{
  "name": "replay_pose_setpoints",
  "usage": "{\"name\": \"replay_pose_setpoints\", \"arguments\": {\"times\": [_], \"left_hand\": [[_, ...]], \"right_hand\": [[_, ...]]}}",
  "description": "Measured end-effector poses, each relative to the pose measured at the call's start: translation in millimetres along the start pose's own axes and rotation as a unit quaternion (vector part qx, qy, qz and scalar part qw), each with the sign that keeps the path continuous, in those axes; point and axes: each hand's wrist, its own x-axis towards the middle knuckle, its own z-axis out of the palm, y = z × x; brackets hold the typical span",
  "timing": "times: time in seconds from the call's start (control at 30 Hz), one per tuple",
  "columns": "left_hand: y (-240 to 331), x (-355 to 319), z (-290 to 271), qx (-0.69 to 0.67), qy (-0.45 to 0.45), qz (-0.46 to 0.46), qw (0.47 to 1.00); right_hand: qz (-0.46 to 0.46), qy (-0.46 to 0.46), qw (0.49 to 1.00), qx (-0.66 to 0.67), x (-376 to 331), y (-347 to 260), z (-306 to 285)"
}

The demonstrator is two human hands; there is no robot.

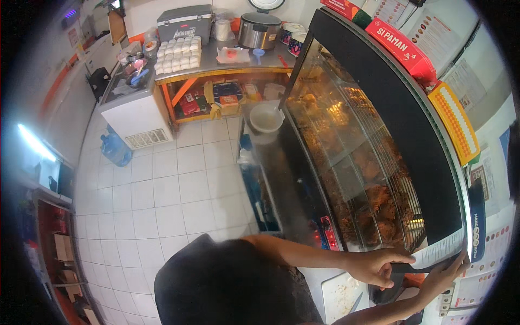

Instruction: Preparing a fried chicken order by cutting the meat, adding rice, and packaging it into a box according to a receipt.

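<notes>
A long white printed paper slip (440, 252) lies slantwise at the lower right, in front of the glass food warmer (357, 162). My right hand (443, 280) has its fingers closed at the slip's right end, beside the warmer's frame. From the left reaches my left hand (375, 266), its index finger stretched to the slip's left end. Its thumb hangs apart below and the other fingers are bent; nothing shows in its grasp. Directly under the slip is a dark flat edge whose kind I cannot make out. Browned fried chicken (379, 211) fills the warmer's racks.
A white cutting board (341, 297) with a knife (356, 302) lies below my left forearm. A white bowl (266, 118) stands on the metal counter (281, 162). Farther back are wrapped white bundles (179, 54), a rice cooker (259, 31) and a grey cooler (184, 24). A blue water jug (115, 149) stands on the tiled floor.
</notes>
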Motion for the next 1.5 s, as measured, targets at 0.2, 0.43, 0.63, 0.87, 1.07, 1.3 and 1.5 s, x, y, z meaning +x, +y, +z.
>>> {"name": "replay_pose_setpoints", "arguments": {"times": [0.2,0.43,0.63,0.87,1.07,1.3,1.5], "left_hand": [[8.9,-1.1,1.2,0.014,0.001,-0.023,1.000],[10.8,1.6,-6.3,0.031,-0.003,-0.031,0.999],[26.4,-2.9,2.2,0.009,0.002,-0.059,0.998],[23.0,0.2,-1.6,0.008,0.045,-0.047,0.998],[24.6,-2.5,-3.2,0.024,0.048,-0.059,0.997],[25.9,-1.9,1.4,0.040,0.045,-0.041,0.997],[25.6,-3.5,1.7,0.039,0.054,-0.049,0.997]], "right_hand": [[0.051,-0.017,0.998,-0.013,-0.8,-20.4,-13.3],[0.028,-0.025,0.992,0.122,3.2,-38.2,-22.0],[0.046,-0.008,0.981,0.189,2.7,-46.4,-38.5],[0.042,-0.011,0.973,0.227,5.5,-43.7,-31.0],[0.033,0.002,0.974,0.226,5.2,-41.9,-28.4],[0.010,0.038,0.974,0.223,4.7,-40.4,-24.3],[0.007,0.036,0.971,0.235,4.5,-39.9,-24.8]]}}
